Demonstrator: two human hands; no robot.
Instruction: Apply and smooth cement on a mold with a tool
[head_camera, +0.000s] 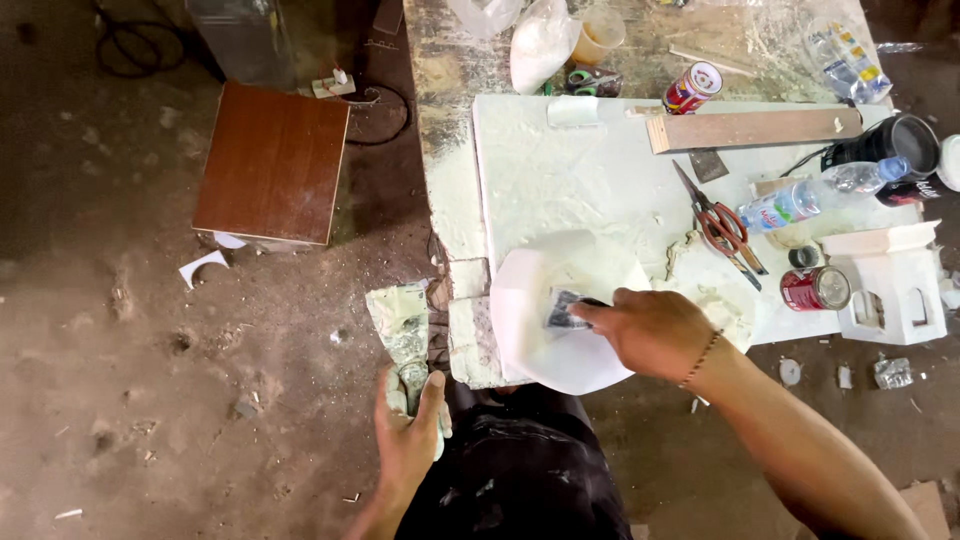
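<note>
My right hand (652, 330) presses a small dark flat tool (566, 310), like a scraper, onto a white rounded plaster piece (545, 300) at the near edge of the white work board (570, 180). A beaded bracelet sits on that wrist. My left hand (410, 435) hangs off the table's left side, over the dirt floor, and grips a plaster-smeared strip of cloth or paper (402, 325) that points upward. Below the hands my dark trousers show.
Red-handled scissors (722, 225), a plastic water bottle (815, 195), two red cans (815, 288), a wooden plank (755, 128) and a white moulded block (892, 280) lie on the table's right. A brown wooden stool (272, 165) stands on the floor to the left.
</note>
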